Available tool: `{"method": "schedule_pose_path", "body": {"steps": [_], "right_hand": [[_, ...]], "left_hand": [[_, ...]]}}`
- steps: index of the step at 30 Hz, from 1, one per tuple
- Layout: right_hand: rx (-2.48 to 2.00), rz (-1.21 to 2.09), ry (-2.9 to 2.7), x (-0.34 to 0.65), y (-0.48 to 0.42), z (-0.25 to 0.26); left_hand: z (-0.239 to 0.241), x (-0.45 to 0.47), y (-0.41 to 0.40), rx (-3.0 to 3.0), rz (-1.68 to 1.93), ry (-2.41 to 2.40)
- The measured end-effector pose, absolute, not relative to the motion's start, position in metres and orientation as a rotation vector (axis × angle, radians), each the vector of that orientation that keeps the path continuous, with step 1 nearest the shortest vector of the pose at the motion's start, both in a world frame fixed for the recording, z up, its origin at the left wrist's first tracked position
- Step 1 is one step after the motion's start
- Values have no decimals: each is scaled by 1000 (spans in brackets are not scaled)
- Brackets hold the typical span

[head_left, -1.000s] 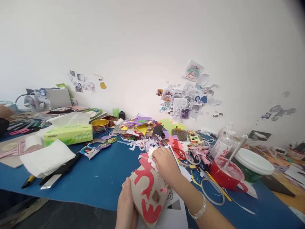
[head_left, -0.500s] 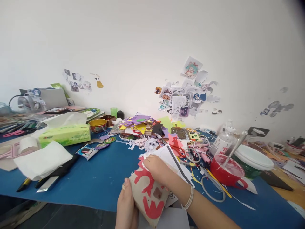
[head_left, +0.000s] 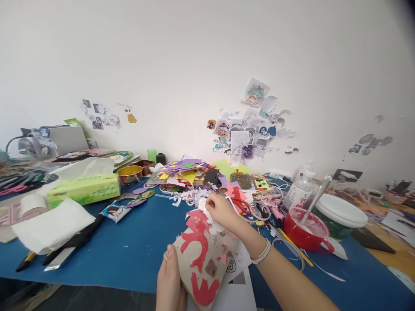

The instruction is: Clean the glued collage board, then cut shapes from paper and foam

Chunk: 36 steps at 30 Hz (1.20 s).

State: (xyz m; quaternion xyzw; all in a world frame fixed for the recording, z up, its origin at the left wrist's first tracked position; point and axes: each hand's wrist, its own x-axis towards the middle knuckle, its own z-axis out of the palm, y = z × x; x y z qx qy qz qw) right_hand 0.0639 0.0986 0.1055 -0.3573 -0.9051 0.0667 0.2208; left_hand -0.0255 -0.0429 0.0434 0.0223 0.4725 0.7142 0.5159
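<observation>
My left hand [head_left: 170, 283] grips the near left edge of a grey-brown cardboard piece [head_left: 202, 259] with red paper shapes stuck on it. My right hand [head_left: 222, 210] rests at the card's far end, its fingers pinched on a crumpled white tissue wad [head_left: 204, 204] that touches the top red shape. A beaded bracelet [head_left: 261, 253] is on my right wrist. White printed paper [head_left: 238, 283] lies under the card on the blue table mat [head_left: 136, 246].
A heap of coloured paper scraps [head_left: 191, 172] lies behind the card. A red cup [head_left: 304, 229] with a spoon, a white-lidded tub [head_left: 340, 216] and a bottle [head_left: 300, 192] stand right. A green tissue box [head_left: 82, 188], white tissue sheet [head_left: 52, 224] and pens lie left.
My right hand moved back toward the card's far end with the white wad, after sliding nearer along the card. The left hand kept its grip; the view shifted slightly.
</observation>
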Motion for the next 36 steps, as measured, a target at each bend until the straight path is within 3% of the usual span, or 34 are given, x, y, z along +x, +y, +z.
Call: {"method": "schedule_pose_path", "body": {"steps": [9, 22, 26, 31, 36], "right_hand": [[-897, -40, -2722, 39, 69, 89], [-866, 182, -2500, 49, 93, 95], [-798, 91, -2438, 49, 86, 109], [-675, -238, -2715, 38, 74, 91], [-743, -252, -2697, 34, 74, 77]], "left_hand": [[36, -28, -43, 119, 1731, 1113], [32, -32, -37, 150, 1768, 1092], [33, -35, -35, 186, 1755, 1075], [36, -35, -38, 200, 1756, 1084], [36, -37, -36, 250, 1759, 1032]]}}
